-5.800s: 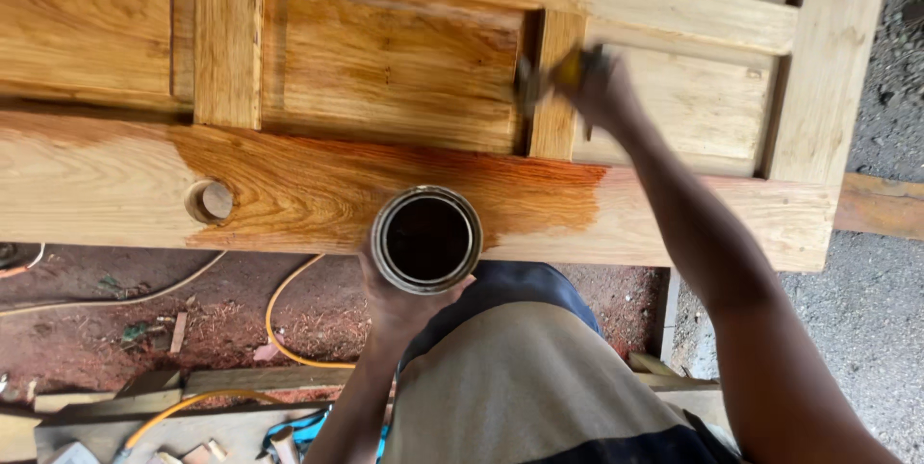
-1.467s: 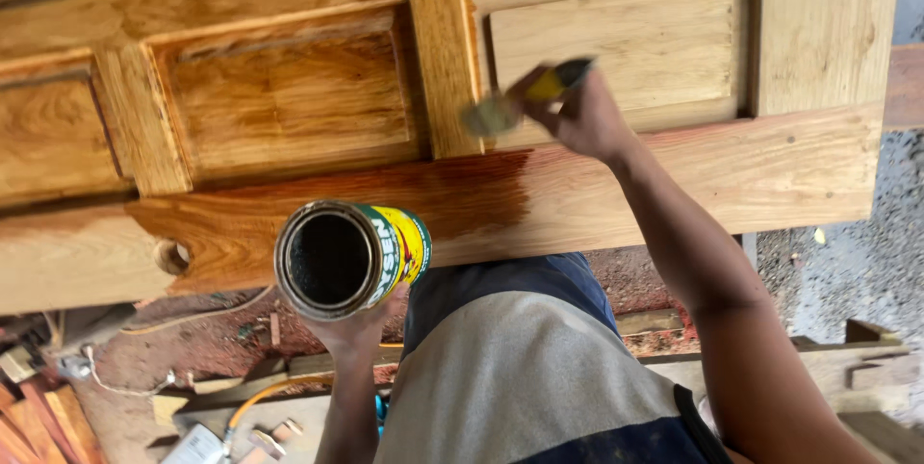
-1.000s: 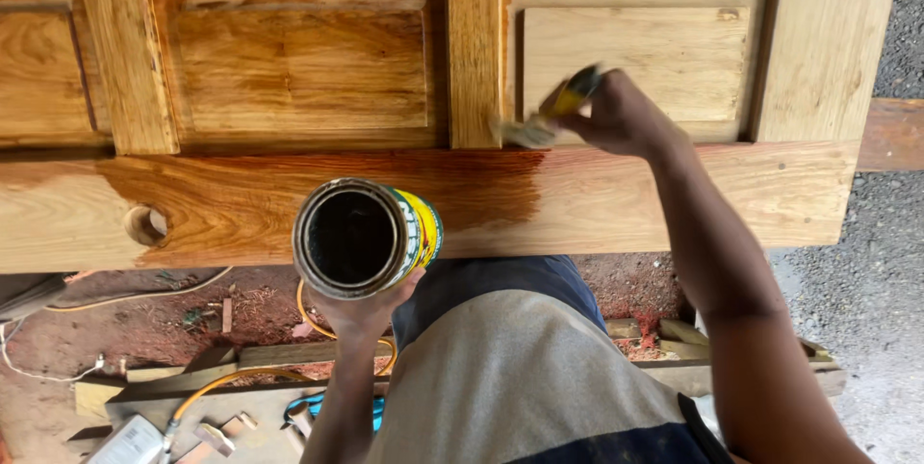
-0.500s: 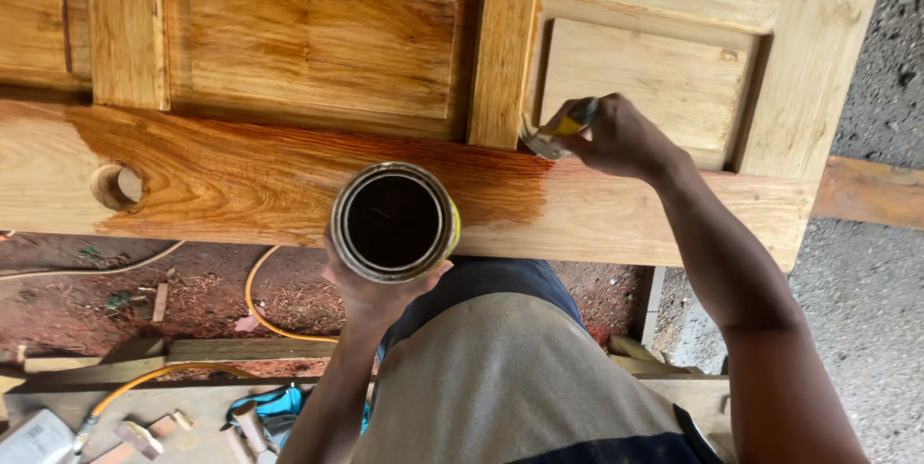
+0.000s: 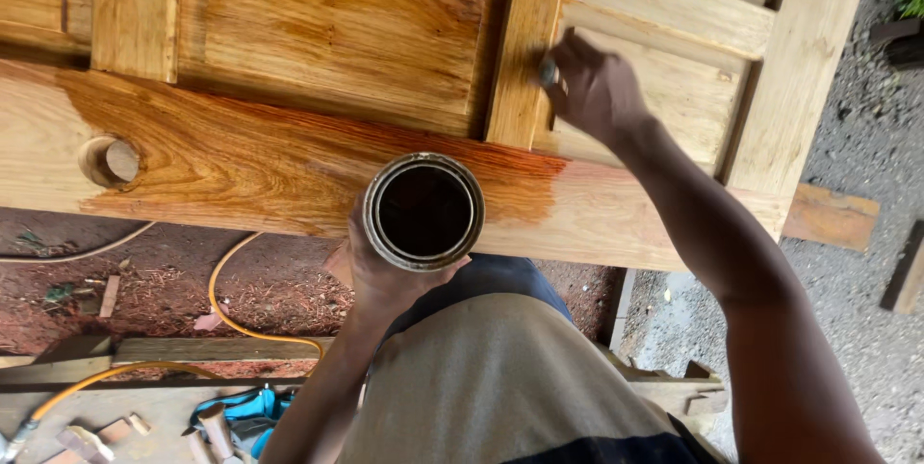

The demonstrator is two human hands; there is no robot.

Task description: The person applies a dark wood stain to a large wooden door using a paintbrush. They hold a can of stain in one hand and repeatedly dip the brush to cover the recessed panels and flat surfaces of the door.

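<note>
A: Left hand?

B: Cupped under a round metal tin with a dark liquid inside, fingers wrapped around its lower wall. Tin upright, mouth open toward the camera, held in front of the near edge of the panelled wooden door lying flat.

A: Right hand?

B: Reached out over the door, at the vertical strip between two recessed panels. Fingers closed on a small tool with a metal band; only that bit shows past the knuckles, so I cannot tell what kind of tool it is.

A: The door surface?

B: Wet reddish-brown stain across the near rail, from the round bored hole at left up to just past the tin. Right of that the wood is pale and dry.

A: Below the door?

B: Red earth floor, a yellow hose curving across it, wooden offcuts, a blue tool at the bottom. Grey gravel at right.
</note>
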